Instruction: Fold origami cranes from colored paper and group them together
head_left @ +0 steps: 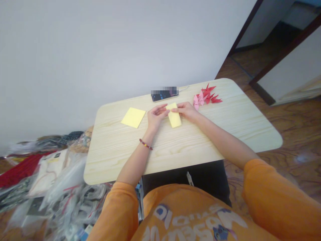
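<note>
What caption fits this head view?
Left hand and right hand press a folded yellow paper on a wooden table.

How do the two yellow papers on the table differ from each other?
The left sheet is a wide square; the folded paper is a narrow strip. The left sheet lies alone, untouched; the folded paper has the left hand and right hand on its far end. Both are the same pale yellow and lie flat on the table.

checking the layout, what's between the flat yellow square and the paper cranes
Head view: the left hand, the folded yellow paper and the right hand, both hands touching that paper.
</note>
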Tool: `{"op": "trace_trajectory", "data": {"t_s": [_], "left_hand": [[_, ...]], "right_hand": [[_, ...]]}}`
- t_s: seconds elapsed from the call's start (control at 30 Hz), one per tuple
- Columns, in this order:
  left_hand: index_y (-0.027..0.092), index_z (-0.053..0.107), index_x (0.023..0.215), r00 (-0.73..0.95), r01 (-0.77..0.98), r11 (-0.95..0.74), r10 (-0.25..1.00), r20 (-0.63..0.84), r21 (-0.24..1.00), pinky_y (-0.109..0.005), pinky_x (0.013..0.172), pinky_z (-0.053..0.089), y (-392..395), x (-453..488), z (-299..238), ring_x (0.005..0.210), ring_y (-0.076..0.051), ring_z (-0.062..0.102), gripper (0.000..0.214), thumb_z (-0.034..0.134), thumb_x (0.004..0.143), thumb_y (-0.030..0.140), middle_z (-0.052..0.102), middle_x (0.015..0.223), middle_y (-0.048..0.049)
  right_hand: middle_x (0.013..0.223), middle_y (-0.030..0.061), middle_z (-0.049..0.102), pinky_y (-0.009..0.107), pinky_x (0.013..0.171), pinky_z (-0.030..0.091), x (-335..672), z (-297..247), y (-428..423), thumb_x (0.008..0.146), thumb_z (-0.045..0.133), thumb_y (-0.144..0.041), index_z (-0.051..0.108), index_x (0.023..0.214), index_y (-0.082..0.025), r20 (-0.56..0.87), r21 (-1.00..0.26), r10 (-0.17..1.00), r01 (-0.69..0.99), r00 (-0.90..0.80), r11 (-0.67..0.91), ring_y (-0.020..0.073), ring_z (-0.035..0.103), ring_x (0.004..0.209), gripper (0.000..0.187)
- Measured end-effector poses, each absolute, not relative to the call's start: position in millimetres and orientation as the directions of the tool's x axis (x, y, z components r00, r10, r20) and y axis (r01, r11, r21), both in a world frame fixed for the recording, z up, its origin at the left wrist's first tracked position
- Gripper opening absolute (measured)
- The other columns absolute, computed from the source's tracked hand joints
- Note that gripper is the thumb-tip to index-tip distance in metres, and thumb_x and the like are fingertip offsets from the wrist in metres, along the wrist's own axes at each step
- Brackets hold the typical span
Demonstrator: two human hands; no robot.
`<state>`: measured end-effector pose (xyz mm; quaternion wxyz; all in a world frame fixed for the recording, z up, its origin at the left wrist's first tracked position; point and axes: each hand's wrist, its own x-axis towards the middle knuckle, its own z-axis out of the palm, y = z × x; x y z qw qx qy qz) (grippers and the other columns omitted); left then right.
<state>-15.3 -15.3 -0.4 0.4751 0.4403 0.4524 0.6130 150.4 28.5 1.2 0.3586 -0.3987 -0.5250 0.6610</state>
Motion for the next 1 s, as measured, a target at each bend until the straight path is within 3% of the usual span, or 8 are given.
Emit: {"op": "trace_trajectory", "data": {"t_s": [0.43,0.63,0.87,1.0], "left_hand": [[0.019,0.071,0.091,-0.164,-0.168,-0.105,0.983,0.077,0.980,-0.030,0.069,0.056,-15.1,-15.4,-1.0,0.067,-0.012,0.063,0.042,0.083,0.053,0.032,0.069,0.075,-0.0017],[0.018,0.067,0.094,-0.250,-0.170,-0.109,0.966,0.065,0.979,-0.031,0.073,0.055,-13.8,-17.1,-0.7,0.069,-0.013,0.065,0.042,0.081,0.057,0.032,0.069,0.075,-0.0009],[0.019,0.052,0.073,-0.339,-0.195,-0.177,0.935,0.103,0.965,-0.026,0.067,0.054,-13.5,-16.2,0.3,0.065,-0.011,0.064,0.037,0.082,0.056,0.032,0.067,0.071,0.0021],[0.017,0.058,0.070,-0.354,-0.146,-0.199,0.925,0.137,0.969,-0.027,0.067,0.055,-14.9,-14.6,0.6,0.067,-0.012,0.065,0.029,0.081,0.057,0.030,0.069,0.074,-0.0005]], "right_hand": [[0.065,0.0036,0.066,0.023,0.050,0.033,150.6,3.8,28.3,0.050,0.083,-0.044,0.070,0.070,-0.012,-0.146,-0.983,0.895,-0.039,-0.422,-0.179,0.0094,0.050,0.054,0.039],[0.060,0.0023,0.062,0.023,0.048,0.028,151.7,5.3,27.5,0.053,0.082,-0.043,0.069,0.069,-0.012,-0.140,-0.990,0.869,0.051,-0.475,-0.132,0.0085,0.046,0.051,0.038],[0.049,-0.0017,0.051,0.023,0.046,0.020,152.1,9.5,26.2,0.056,0.080,-0.043,0.064,0.061,-0.011,-0.154,-0.988,0.853,0.108,-0.499,-0.115,0.0056,0.036,0.045,0.036],[0.046,-0.0029,0.047,0.023,0.046,0.019,152.1,10.1,26.1,0.056,0.080,-0.043,0.062,0.059,-0.011,-0.148,-0.988,0.858,0.115,-0.492,-0.104,0.0053,0.034,0.044,0.037]]}}
